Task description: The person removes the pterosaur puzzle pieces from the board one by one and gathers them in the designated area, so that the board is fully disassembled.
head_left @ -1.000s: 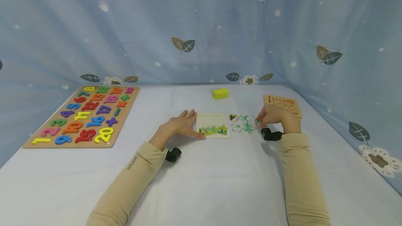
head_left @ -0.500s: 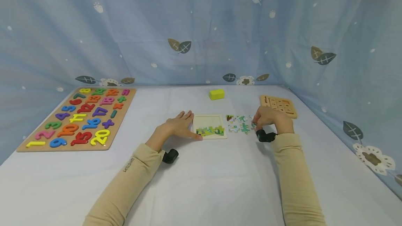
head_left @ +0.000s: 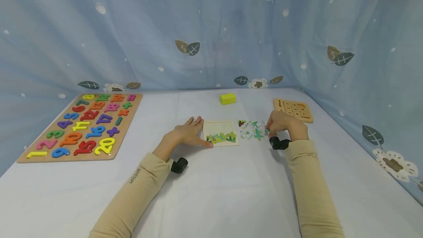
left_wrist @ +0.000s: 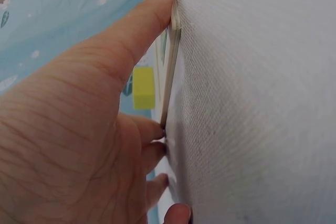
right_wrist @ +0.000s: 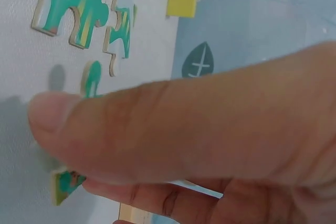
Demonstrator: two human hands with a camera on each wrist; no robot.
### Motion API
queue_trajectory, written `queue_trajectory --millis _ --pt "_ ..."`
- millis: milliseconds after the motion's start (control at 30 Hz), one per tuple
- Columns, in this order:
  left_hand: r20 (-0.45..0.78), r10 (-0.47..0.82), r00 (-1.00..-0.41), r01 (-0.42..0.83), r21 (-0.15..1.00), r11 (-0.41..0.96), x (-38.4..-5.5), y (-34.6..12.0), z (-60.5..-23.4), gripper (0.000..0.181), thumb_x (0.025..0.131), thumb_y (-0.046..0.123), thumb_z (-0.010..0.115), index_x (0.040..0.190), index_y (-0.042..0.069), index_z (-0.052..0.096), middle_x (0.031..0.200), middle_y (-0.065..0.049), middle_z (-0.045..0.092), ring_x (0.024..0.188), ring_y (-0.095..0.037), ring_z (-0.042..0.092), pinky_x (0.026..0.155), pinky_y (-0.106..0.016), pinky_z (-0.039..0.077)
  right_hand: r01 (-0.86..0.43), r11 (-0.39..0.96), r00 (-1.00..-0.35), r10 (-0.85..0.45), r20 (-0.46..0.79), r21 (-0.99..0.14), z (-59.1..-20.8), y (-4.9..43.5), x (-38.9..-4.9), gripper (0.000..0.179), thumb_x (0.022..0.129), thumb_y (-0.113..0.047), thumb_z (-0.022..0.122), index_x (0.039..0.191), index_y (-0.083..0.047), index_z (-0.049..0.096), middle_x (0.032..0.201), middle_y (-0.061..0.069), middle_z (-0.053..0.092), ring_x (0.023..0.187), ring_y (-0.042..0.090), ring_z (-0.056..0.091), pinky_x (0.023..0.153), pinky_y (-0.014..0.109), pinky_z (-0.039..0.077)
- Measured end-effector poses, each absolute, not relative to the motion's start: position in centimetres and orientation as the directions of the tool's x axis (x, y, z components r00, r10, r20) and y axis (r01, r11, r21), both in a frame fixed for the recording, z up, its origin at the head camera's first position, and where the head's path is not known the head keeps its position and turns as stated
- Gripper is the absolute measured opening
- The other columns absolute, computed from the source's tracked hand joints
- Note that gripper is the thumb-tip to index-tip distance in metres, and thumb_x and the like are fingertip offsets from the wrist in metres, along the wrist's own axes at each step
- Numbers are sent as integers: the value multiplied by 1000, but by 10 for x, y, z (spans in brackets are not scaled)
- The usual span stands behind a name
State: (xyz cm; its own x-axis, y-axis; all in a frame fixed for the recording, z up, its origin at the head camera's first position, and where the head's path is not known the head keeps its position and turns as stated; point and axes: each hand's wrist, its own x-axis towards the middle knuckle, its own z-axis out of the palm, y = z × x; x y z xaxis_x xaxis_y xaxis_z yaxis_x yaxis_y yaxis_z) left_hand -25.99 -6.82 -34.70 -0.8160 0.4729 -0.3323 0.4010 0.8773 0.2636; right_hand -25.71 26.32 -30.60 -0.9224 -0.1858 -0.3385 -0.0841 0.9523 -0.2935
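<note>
A shallow wooden puzzle tray (head_left: 220,124) lies mid-table, with joined green and yellow puzzle pieces (head_left: 222,137) along its near side. My left hand (head_left: 188,133) rests at its left edge. The fingers are extended, and in the left wrist view the thumb (left_wrist: 139,27) touches the tray's edge. Right of the tray, several loose jigsaw pieces (head_left: 257,133) in green and white lie in two rows. At their right end my right hand (head_left: 283,123) pinches a puzzle piece (right_wrist: 66,184) between thumb and fingers. Most of that piece is hidden behind the thumb.
A yellow block (head_left: 228,98) stands behind the tray. A small wooden number board (head_left: 305,112) lies just beyond the right hand. At the left is a large board (head_left: 127,129) of coloured numbers. A blue patterned curtain (head_left: 211,17) borders the back and right.
The head view has shifted slightly. My right hand has moved a little toward the loose pieces and nearer to me, fingers still on the piece. The left hand stays at the tray.
</note>
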Motion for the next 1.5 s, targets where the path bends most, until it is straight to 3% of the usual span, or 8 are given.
queue_trajectory --millis 333,533,800,1200,1500 --pt "-327 480 -814 405 272 873 -260 -67 -344 111 81 70 57 156 9 2 163 -6 -3 150 -32 -4 113 -60 23 -75 942 -934 -182 -309 -327 -298 265 -253 35 73 -9 74 106 3 72 117 22 66 106 34 59 88 49 50" --pt "-331 470 -818 391 278 877 -260 -69 -346 111 81 70 58 156 10 3 163 -6 -2 150 -32 -4 113 -61 22 -172 914 -926 -277 -257 -367 -294 254 -255 33 80 -12 72 108 5 71 117 23 67 105 35 64 89 50 51" --pt "-333 466 -820 393 267 880 -259 -69 -344 111 81 70 57 156 10 1 163 -5 -3 150 -31 -5 114 -60 21 -324 857 -899 -411 -154 -400 -294 226 -260 35 85 -14 71 113 6 68 112 23 68 92 27 65 79 40 54" --pt "-344 442 -828 380 235 895 -261 -66 -347 111 80 73 55 156 12 2 163 -3 -3 151 -29 -3 113 -59 23 -570 726 -773 -632 -49 -385 -307 157 -251 28 91 -11 65 115 2 69 103 16 66 98 29 62 84 37 53" --pt "-339 453 -824 384 254 888 -261 -68 -347 110 81 73 56 156 11 3 163 -5 -3 151 -31 -2 112 -62 23 -633 681 -725 -688 -26 -367 -323 125 -245 30 91 -12 66 118 0 68 107 13 64 97 24 63 84 34 53"
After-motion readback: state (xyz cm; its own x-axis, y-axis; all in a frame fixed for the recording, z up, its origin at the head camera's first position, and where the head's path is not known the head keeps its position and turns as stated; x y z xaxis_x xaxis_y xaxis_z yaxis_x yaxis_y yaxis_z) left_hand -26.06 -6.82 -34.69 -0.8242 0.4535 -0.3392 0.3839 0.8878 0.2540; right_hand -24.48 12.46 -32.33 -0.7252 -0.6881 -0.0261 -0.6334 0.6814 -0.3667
